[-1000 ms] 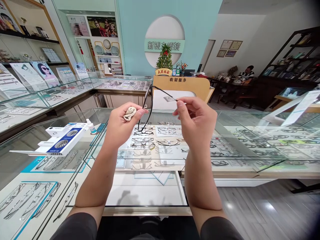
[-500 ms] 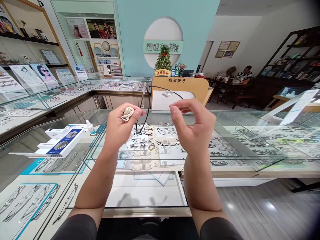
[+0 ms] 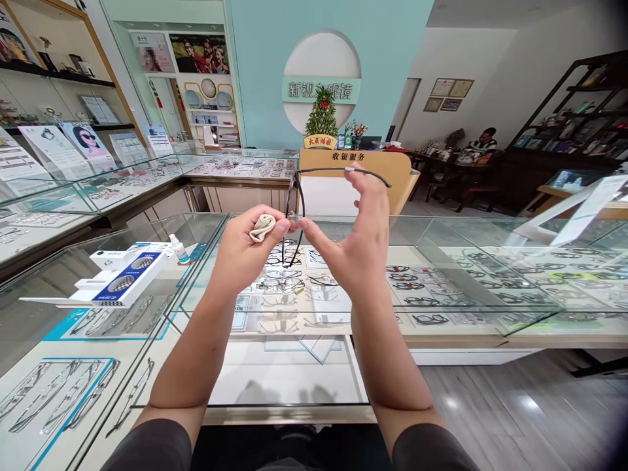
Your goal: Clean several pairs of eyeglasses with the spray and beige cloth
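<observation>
My left hand [image 3: 252,252] is closed, pinching a pair of eyeglasses [image 3: 302,199] near the bridge. The dark thin-rimmed frame stands edge-on above the glass counter, one temple arm stretching to the right. A folded beige cloth [image 3: 262,227] is tucked between the thumb and fingers of the same hand. My right hand [image 3: 366,235] is spread, its thumb tip at the bridge beside the left fingertips. Its raised index finger meets the temple arm, where a small pale patch shows. The other right fingers are partly hidden.
Below lies a glass display counter [image 3: 412,226] with several rows of eyeglasses inside. An open drawer [image 3: 289,411] sits in front of me. On the left stand a small spray bottle [image 3: 179,250] and a blue-and-white display stand [image 3: 128,280]. A person [image 3: 485,140] sits at the far right.
My right hand has moved left to the eyeglasses, its thumb reaching the bridge and its index finger the temple arm. My left hand has shifted slightly right, turning the eyeglasses a little.
</observation>
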A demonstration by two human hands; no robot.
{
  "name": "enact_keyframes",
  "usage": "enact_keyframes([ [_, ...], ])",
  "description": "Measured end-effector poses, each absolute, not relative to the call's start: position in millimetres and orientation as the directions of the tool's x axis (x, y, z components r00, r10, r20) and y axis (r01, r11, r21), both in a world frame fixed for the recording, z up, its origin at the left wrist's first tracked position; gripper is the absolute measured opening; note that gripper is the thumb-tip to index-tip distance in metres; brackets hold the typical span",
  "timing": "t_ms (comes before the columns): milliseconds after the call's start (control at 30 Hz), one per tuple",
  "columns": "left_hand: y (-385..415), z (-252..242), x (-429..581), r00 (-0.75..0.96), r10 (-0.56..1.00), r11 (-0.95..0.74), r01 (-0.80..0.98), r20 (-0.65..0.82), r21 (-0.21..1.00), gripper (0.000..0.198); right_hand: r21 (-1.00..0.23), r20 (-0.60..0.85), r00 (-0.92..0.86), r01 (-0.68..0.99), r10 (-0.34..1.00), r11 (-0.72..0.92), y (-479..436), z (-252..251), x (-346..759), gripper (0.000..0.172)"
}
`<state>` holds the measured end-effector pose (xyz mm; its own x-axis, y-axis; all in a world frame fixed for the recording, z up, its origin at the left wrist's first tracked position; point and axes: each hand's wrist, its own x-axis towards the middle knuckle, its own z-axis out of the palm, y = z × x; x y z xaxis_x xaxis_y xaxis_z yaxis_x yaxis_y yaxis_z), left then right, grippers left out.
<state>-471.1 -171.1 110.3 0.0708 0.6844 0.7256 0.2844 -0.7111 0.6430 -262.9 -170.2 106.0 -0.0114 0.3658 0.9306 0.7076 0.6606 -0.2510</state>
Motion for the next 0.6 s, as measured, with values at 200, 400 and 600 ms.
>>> enact_keyframes([
  [200, -165, 105, -472, 0.045, 0.72, -0.69, 0.149, 0.692, 0.708, 0.038, -0.246, 0.929, -0.018, 0.716, 0.37, 0.654, -167, 105, -264, 0.076],
  [400, -160, 104, -469, -0.111, 0.698, -0.703, 0.081, 0.707, 0.707, 0.04, -0.221, 0.905, -0.089, 0.736, 0.415, 0.64, -166, 106, -254, 0.07],
  [600, -158, 105, -470, -0.212, 0.653, -0.711, 0.159, 0.727, 0.685, 0.036, -0.3, 0.792, -0.147, 0.752, 0.593, 0.587, -168, 105, -249, 0.061],
])
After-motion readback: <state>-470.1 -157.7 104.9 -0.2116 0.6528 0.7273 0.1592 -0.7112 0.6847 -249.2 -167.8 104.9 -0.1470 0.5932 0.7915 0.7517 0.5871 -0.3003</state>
